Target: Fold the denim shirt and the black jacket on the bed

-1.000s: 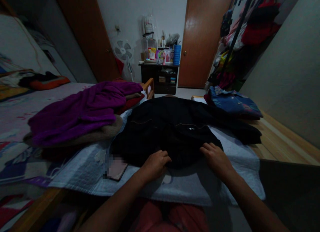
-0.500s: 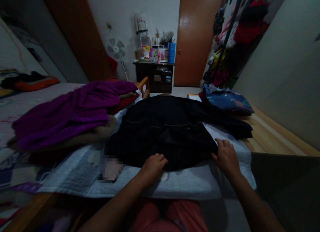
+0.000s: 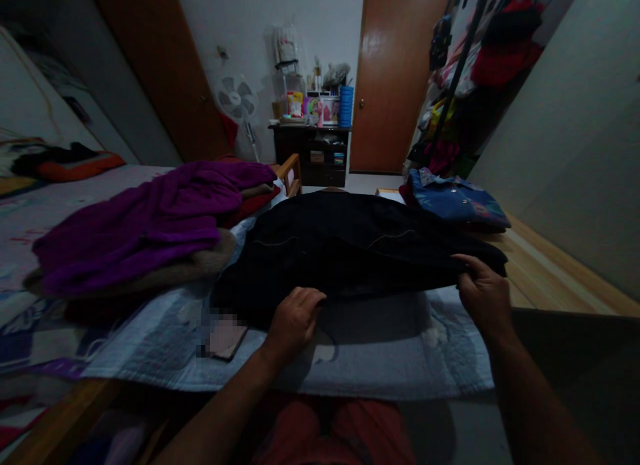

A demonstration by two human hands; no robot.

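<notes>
A black jacket (image 3: 340, 231) lies spread on a light blue quilted cloth (image 3: 370, 365) in front of me, its near hem lifted off the cloth. My left hand (image 3: 296, 321) is closed on the hem near the middle. With fingers pinched, my right hand (image 3: 483, 291) holds the hem's right corner, raised and pulled out to the right. A shadow falls on the cloth below the lifted edge. The jacket's right sleeve stretches out behind my right hand. A flat, partly pixelated object (image 3: 226, 337) lies left of my left hand.
A purple garment (image 3: 135, 231) tops a pile of clothes on the left. Folded denim clothing (image 3: 457, 198) is stacked at the right on a wooden surface (image 3: 565, 265). Farther off stand a fan (image 3: 237, 101), a dark cabinet (image 3: 290, 148) and a brown door (image 3: 387, 85).
My right hand has moved right and up, lifting the jacket's right hem corner off the cloth. My left hand has shifted slightly left and up, still on the hem.
</notes>
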